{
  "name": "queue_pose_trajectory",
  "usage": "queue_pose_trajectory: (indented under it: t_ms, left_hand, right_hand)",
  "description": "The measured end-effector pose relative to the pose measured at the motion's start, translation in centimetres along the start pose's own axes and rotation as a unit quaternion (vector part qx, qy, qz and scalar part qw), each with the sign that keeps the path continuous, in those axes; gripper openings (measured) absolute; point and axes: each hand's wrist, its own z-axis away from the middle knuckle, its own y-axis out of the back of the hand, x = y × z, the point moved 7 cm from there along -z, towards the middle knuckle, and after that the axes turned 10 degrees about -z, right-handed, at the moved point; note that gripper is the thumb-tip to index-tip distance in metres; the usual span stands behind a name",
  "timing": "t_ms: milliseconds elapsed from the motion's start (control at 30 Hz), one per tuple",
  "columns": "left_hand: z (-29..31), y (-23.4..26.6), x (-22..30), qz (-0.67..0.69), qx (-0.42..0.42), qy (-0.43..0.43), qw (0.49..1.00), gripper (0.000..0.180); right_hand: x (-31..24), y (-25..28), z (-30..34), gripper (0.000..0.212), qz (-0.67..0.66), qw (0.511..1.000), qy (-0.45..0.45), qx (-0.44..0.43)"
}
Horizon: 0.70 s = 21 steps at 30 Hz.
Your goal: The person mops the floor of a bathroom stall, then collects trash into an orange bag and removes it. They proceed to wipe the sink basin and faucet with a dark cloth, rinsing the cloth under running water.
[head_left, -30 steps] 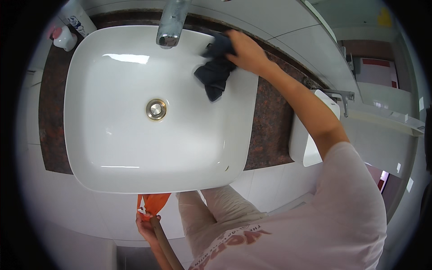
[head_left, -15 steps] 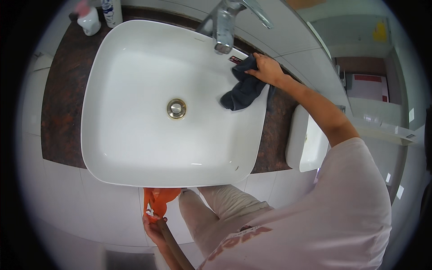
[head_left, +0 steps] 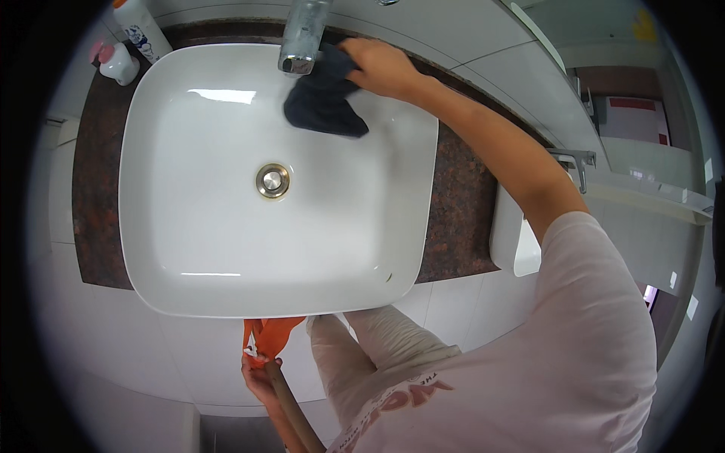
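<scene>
Our right hand point(head_left: 381, 69) and the dark grey cloth point(head_left: 321, 106) have shifted leftward along the back of the white vessel basin point(head_left: 204, 226) since the earlier frame, to a spot just beside the chrome faucet point(head_left: 304, 34). Nearest us, our left hand point(head_left: 259, 381) curls its fingers around an orange bag point(head_left: 277, 334), low in front of the basin's front edge, likely so that it stays off the white surface. Beyond that edge, the round metal drain stopper point(head_left: 273, 180) sits in bare porcelain. Farther off, our right hand grasps the cloth's upper part at the back rim, and the rest hangs over the inner slope, which would let much of the fabric meet the curve. At the back left corner, a pink-topped pump bottle point(head_left: 118, 66) and a tall white bottle point(head_left: 142, 32) stand by the reddish-brown stone countertop's point(head_left: 98, 181) edge, probably tucked there to leave room.
</scene>
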Motion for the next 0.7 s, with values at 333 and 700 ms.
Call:
queue_pose_trajectory:
  t_ms: [333,700]
  left_hand:
    - [0.4,0.1,-0.8,0.023,0.033,0.018,0.999,0.029]
    - [-0.6,0.4,-0.7,0.035,0.015,0.017,0.999,0.026]
  right_hand:
    - [10.2,0.0,14.1,0.066,-0.088,0.913,-0.367,-0.154]
    - [7.2,1.9,9.6,0.058,0.024,0.944,-0.328,-0.027]
